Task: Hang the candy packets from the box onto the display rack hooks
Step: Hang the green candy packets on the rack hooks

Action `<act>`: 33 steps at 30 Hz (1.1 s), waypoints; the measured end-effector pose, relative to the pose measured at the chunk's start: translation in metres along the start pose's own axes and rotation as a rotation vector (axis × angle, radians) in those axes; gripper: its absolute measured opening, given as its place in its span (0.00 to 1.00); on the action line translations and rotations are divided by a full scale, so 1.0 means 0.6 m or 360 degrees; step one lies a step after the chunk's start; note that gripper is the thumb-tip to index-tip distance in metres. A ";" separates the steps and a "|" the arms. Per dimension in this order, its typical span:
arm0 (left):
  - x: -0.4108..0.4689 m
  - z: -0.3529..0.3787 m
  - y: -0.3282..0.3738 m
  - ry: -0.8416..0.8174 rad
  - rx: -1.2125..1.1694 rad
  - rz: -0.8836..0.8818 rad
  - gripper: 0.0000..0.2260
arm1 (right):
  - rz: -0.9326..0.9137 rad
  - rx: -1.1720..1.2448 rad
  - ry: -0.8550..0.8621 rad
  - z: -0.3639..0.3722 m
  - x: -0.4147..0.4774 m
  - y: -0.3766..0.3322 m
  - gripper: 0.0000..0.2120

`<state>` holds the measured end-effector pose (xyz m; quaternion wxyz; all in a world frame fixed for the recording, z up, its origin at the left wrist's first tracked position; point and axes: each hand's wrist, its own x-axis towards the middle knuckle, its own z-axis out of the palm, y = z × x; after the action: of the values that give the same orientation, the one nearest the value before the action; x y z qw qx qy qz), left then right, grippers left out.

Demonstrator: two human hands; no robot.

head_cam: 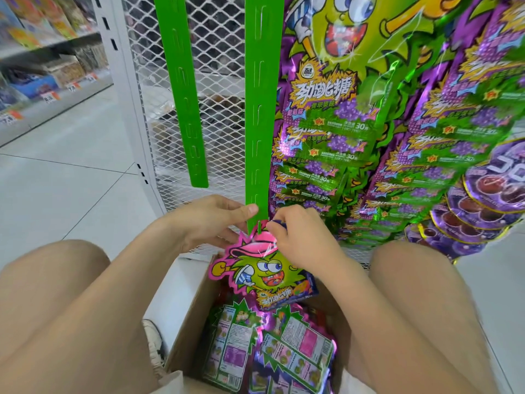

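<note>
White mesh rack (216, 66) behind: left hand (210, 220) pinches green plastic hanging strip (257, 109), right hand (298, 240) pinches pink-edged foil candy packet (255, 274) at its six o'clock; hanging underway, next likely threading its hole onto a tab

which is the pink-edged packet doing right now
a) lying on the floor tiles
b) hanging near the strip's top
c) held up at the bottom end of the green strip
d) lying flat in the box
c: the right hand pinches the top of the pink packet at the lower end of the green strip, which the left hand holds, above the box.
</note>
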<state>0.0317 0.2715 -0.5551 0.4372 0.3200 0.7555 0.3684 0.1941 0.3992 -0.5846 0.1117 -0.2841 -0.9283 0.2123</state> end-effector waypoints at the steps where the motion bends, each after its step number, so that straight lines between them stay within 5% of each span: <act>1: 0.001 0.003 -0.001 0.0050 0.0088 0.0055 0.18 | 0.0013 0.0019 -0.0027 -0.001 0.000 0.000 0.16; 6: 0.010 0.028 -0.016 0.0456 0.0454 0.0726 0.14 | 0.0165 -0.0193 0.0045 -0.018 -0.019 -0.015 0.16; 9: 0.020 0.055 -0.029 0.0689 0.0611 0.0856 0.05 | 0.0381 -0.0449 -0.0027 -0.022 -0.052 -0.010 0.14; 14: 0.011 0.114 -0.044 0.1412 0.1003 0.0952 0.37 | 0.0473 -0.0354 -0.0901 0.045 -0.073 0.038 0.16; 20: 0.002 0.160 -0.043 0.1706 0.1289 0.1123 0.37 | 0.0685 -0.0257 -0.0993 0.181 -0.115 0.140 0.06; 22: 0.015 0.163 -0.059 0.1470 0.1443 0.1299 0.29 | 0.0854 -0.0171 -0.0919 0.237 -0.148 0.183 0.09; 24: 0.027 0.160 -0.079 0.0879 0.1521 0.1377 0.18 | 0.0991 -0.0107 -0.0954 0.287 -0.183 0.219 0.23; 26: 0.037 0.158 -0.101 0.0214 0.1625 0.1100 0.11 | 0.1052 -0.0120 -0.1059 0.319 -0.203 0.237 0.39; 28: 0.049 0.159 -0.130 -0.0237 0.1785 0.0709 0.10 | 0.1069 -0.0159 -0.1027 0.327 -0.205 0.240 0.44; 33: 0.072 0.156 -0.218 -0.0600 0.2068 -0.0020 0.19 | 0.1049 -0.0068 -0.0963 0.324 -0.191 0.250 0.41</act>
<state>0.0770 0.2637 -0.7152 0.2824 0.5723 0.7363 -0.2251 0.2956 0.3812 -0.8351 -0.2444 -0.4920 -0.7833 0.2910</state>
